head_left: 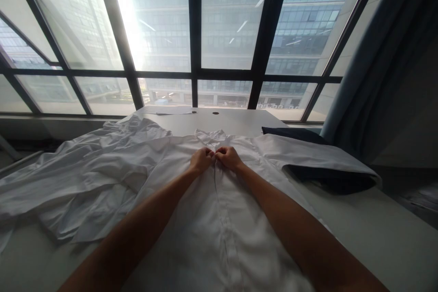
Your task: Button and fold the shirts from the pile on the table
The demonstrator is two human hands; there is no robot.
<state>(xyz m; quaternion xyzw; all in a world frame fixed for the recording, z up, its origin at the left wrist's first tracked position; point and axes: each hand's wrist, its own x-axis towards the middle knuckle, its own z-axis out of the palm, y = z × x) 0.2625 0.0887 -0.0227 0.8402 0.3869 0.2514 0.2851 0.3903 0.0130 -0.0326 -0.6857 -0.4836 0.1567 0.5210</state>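
Note:
A white shirt (191, 219) lies spread face up on the table, its collar (210, 135) at the far end and its front opening running down the middle toward me. Just below the collar, my left hand (202, 159) pinches one edge of the front placket. My right hand (228, 157) pinches the other edge, and its fingertips meet those of the left. Whatever button lies between the fingers is too small to make out. One sleeve (318, 150) stretches out to the right.
Crumpled white cloth (102, 169) lies at the left. Dark folded fabric (294, 134) sits at the right, with another dark piece (328, 180) under the sleeve. The white table (239, 118) reaches toward large windows (226, 18). A blue curtain (369, 54) hangs at right.

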